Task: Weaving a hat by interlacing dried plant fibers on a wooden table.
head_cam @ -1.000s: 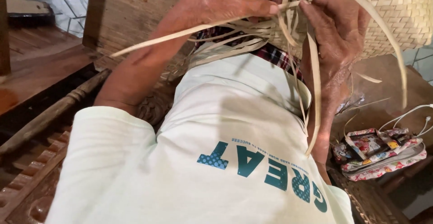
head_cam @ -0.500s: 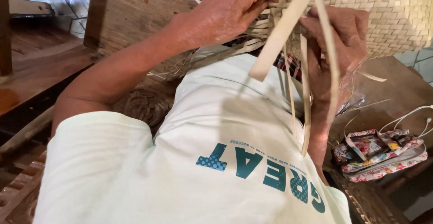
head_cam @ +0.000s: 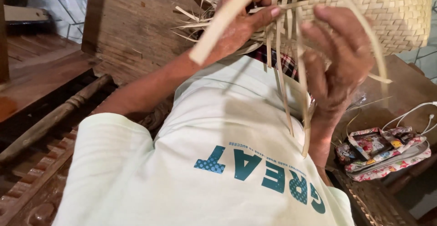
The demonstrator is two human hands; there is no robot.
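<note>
Woven basket [head_cam: 391,12] of pale straw-coloured strips sits high in view, held up in front of the person's chest above the pale green shirt [head_cam: 218,153]; its finished checkered wall is on the far side, and its unfinished edge bristles with loose strips [head_cam: 291,71] that hang from the basket toward the shirt. Left hand [head_cam: 236,26] is at the basket's ragged edge, fingers closed and pinching among the strip ends, thumb pressed across them; one broader flat strip [head_cam: 223,21] juts out from under this hand, slanting away from the basket. Right hand [head_cam: 337,62] is just below the basket's wall, fingers curled and partly spread, touching the hanging strips; whether it truly grips one I cannot tell. Well below the basket, a flowered pouch [head_cam: 382,148] lies on a dark wooden counter [head_cam: 409,94] with a white cable [head_cam: 409,112] beside it; dark carved woodwork [head_cam: 50,117] lies further from the basket, past the left arm.

Judging by the many free ends, a strip could slip from the left pinch and let the last crossings loosen; a sharp bend might also crease or snap a dry strip; hanging lengths could tangle and be picked in the wrong order.
</note>
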